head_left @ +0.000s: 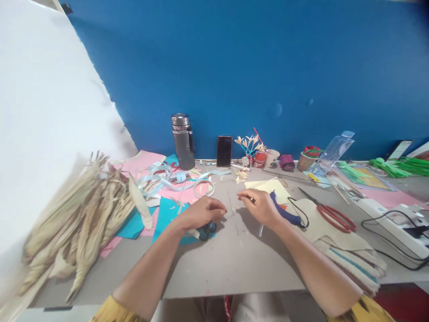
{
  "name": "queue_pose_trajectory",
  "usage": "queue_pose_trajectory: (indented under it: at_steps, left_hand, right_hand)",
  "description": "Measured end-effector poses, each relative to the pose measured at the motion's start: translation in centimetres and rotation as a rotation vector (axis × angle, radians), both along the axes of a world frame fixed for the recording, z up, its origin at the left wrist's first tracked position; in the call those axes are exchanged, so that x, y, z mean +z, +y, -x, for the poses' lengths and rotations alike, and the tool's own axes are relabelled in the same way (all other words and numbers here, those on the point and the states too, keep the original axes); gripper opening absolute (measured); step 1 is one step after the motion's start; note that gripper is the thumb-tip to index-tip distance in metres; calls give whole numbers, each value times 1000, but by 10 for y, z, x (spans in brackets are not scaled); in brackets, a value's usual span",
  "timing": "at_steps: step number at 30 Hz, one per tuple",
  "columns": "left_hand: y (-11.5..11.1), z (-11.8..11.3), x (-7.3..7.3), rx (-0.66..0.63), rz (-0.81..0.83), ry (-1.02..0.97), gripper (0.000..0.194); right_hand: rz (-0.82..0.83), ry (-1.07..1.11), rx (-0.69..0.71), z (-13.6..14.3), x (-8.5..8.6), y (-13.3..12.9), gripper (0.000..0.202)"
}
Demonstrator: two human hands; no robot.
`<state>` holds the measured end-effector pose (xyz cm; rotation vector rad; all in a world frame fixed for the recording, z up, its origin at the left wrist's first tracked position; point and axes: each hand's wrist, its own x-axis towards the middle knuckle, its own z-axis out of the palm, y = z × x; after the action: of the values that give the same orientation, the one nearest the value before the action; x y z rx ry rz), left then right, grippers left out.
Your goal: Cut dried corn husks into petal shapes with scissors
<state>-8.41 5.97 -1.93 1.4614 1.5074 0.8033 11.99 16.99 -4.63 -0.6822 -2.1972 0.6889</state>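
My left hand (204, 212) is over the middle of the table, fingers curled and thumb drawn in. Any item in its pinch is too small to make out. A dark teal, round-ended tool (207, 230) lies just under its wrist side. Across a small gap, my right hand (259, 205) has its fingertips pressed together, facing the left one. What they hold, if anything, does not show. Thin, faint strands (233, 214) appear on the tabletop between the hands. A blue-handled glue gun (284, 212) lies beside my right hand, partly hidden, near pale yellow paper (270, 187).
Dried corn husks (90, 219) are heaped at left, near blue paper (166, 212) and a tape roll (203, 188). A flask (182, 143), phone (224, 151) and husk flowers (250, 145) stand at the back. Red-handled scissors (335, 217) and a power strip (385, 219) lie right.
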Motion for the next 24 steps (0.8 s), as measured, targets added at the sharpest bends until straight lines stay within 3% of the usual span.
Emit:
queue_pose_trajectory:
  at_steps: [2, 8, 17, 21, 24]
  left_hand:
    - [-2, 2, 2, -51, 7, 6, 24]
    - [-1, -11, 3, 45, 44, -156, 26]
    - [4, -30, -17, 159, 108, -406, 11]
    - [6, -35, -18, 150, 122, -505, 11]
    - [4, -35, -17, 76, 107, -564, 12]
  right_hand:
    - [-28, 0, 59, 1, -2, -5, 23]
    - [-152, -63, 161, 4, -9, -20, 38]
    - [-395, -216, 5, 4, -6, -26, 25]
    - [-376, -260, -25, 6, -4, -35, 21]
    - [-236, -240, -68, 9, -5, -33, 22]
